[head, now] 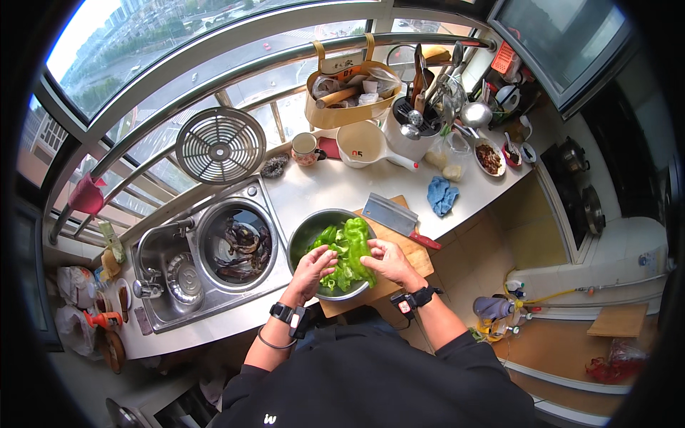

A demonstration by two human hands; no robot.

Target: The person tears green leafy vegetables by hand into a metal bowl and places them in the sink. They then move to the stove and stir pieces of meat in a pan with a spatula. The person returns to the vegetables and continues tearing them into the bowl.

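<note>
A long green pepper (357,246) is held upright over a steel bowl (297,235), gripped along its right side by the thumb and fingers of my right hand (395,263). My left hand (311,270) hovers over the bowl's left part with fingers apart and nothing plainly in them. Torn pieces of green pepper (337,279) lie inside the bowl beneath both hands. Under the bowl's right side is a wooden cutting board (417,260). A cleaver (390,209) with a red handle rests across the board's far edge.
Left of the bowl, a sink basin (206,206) holds dark eggplant-like pieces (243,241) in water. A clear ribbed container (185,278) sits in the other basin. Behind stand a white long-handled pot (361,142), a mug (305,147) and a utensil holder (409,134). A blue cloth (442,196) lies right.
</note>
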